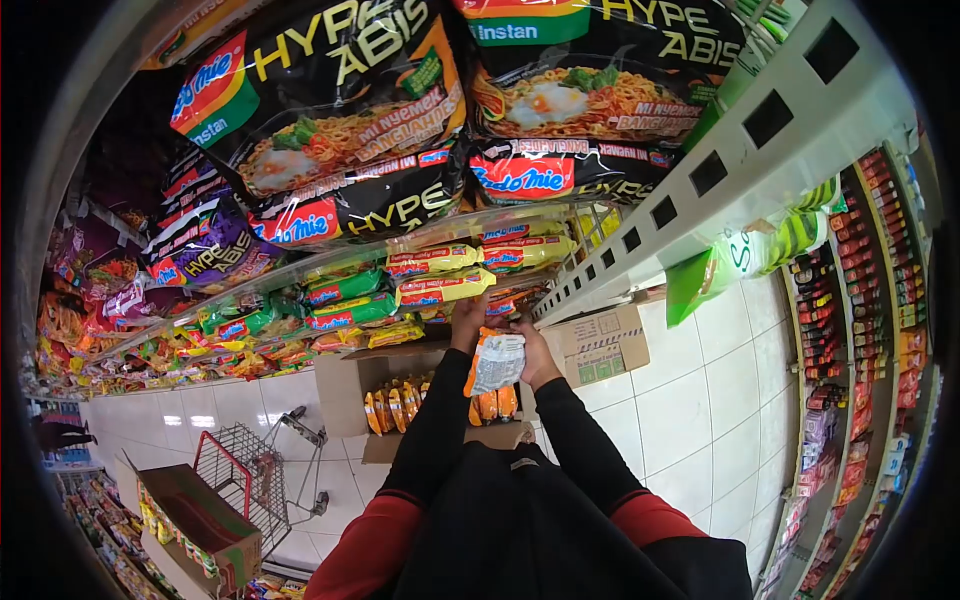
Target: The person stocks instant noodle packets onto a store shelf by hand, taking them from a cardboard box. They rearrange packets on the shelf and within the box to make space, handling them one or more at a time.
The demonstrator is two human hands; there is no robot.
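An instant noodle packet [497, 362], its pale printed back facing me and its edges orange, is in front of the lower shelf. My right hand [540, 356] is closed around its right side. Near the packet's upper left corner is my left hand [468, 322], just under the end of a yellow noodle packet [447, 289] on the shelf. Its fingertips are too small and partly hidden to show a grip. Below my forearms, an open cardboard box [343, 395] on the floor contains several orange noodle packets [400, 403].
Large black noodle bags [350, 100] fill the upper shelf. A white perforated upright [690, 190] rises at the right, with a green-and-white bag [765, 250] beside it. A flattened carton [603, 345], a shopping cart [240, 475] and another open box [200, 520] stand around me.
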